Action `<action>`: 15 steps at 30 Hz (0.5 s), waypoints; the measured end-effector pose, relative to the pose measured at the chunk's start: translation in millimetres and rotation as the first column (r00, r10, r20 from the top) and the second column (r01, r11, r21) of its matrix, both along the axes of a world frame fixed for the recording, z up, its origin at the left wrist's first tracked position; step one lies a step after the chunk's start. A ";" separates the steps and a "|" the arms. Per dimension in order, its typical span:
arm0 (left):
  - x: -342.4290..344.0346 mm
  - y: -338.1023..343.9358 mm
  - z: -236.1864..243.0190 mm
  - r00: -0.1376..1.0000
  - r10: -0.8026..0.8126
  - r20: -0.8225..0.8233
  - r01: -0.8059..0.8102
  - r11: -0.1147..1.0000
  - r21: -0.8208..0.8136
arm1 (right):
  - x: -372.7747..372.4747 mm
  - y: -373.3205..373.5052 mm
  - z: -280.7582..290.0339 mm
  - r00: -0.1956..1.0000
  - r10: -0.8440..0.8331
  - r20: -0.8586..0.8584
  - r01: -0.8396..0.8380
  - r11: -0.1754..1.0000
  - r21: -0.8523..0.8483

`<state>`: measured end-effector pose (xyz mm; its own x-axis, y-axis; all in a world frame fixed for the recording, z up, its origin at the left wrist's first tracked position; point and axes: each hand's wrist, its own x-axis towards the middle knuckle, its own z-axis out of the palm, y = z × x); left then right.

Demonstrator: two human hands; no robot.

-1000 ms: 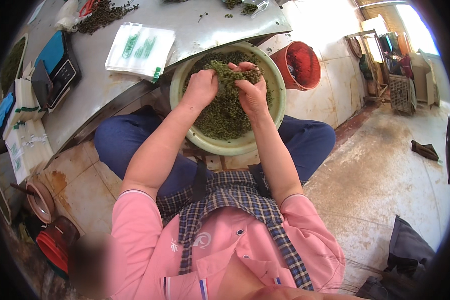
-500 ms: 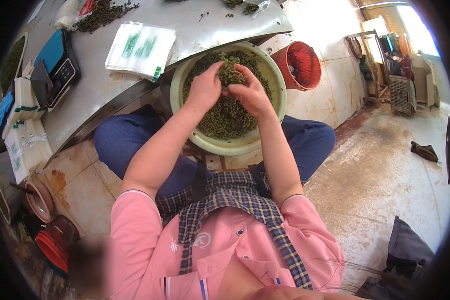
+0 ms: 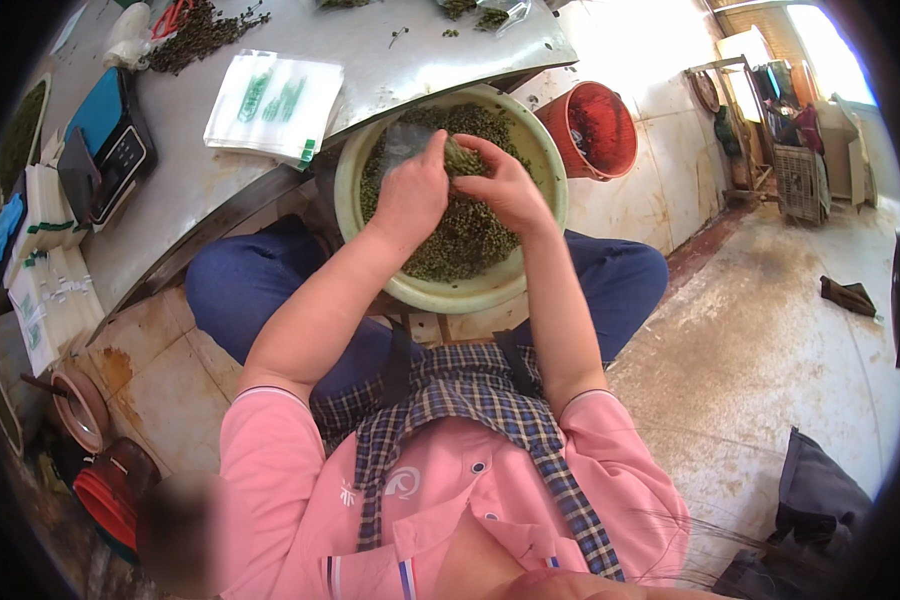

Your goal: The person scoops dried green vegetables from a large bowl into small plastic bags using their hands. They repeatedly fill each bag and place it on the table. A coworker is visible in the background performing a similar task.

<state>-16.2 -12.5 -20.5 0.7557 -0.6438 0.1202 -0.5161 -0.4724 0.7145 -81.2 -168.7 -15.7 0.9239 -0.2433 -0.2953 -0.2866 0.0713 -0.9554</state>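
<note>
A pale green basin (image 3: 550, 200) sits between my knees, partly filled with loose green berry-like sprigs (image 3: 445, 245). Over it, my left hand (image 3: 413, 195) is closed on a clear plastic bag (image 3: 403, 143), whose film shows beyond the knuckles. A small bunch of the same green sprigs (image 3: 462, 158) lies between my two hands, at the bag's side. The fingers of my right hand (image 3: 507, 190) curl around this bunch from the right. How much of the bunch is inside the bag is hidden by my fingers.
A metal table (image 3: 370, 45) carries a stack of printed clear bags (image 3: 273, 105), a black scale (image 3: 125, 150) and dark stalks (image 3: 195, 40). A red bucket (image 3: 590, 130) stands right of the basin. Bag stacks (image 3: 55, 300) and a tape roll (image 3: 80, 410) are at left.
Both hands have drawn slightly closer around the bunch. The clear bag's film now shows beyond my left hand, and less of the bunch is visible.
</note>
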 end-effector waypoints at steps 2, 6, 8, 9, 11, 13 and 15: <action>9.7 2.4 -14.2 0.994 0.016 0.112 -0.001 0.991 -0.130 | -7.0 -5.8 14.0 0.995 -0.062 -0.080 0.094 0.859 0.504; -10.5 -2.7 -4.2 0.968 -0.131 0.215 0.146 0.987 -0.059 | -2.5 -9.6 -34.6 0.976 -0.165 -0.141 0.174 0.983 0.057; -18.6 -3.3 -4.2 0.959 -0.159 0.233 0.175 0.983 -0.054 | 2.0 6.7 -30.1 0.969 -0.237 -0.063 0.185 0.876 -0.445; -20.6 -3.6 -3.4 0.954 -0.176 0.242 0.193 0.980 -0.050 | 3.7 13.9 -20.6 0.965 -0.259 -0.038 0.179 0.757 -0.628; -18.7 -3.7 -4.1 0.964 -0.134 0.230 0.156 0.985 -0.077 | 4.1 10.8 -15.1 0.979 -0.194 -0.058 0.145 0.873 -0.465; -8.9 -1.7 -11.6 0.980 -0.039 0.197 0.064 0.991 -0.119 | 3.0 2.0 9.6 0.982 -0.050 -0.180 0.068 0.993 0.096; -3.4 -0.8 -8.9 0.986 -0.054 0.160 0.069 0.993 -0.093 | -2.2 0.7 10.1 0.988 -0.128 -0.091 0.144 0.969 0.199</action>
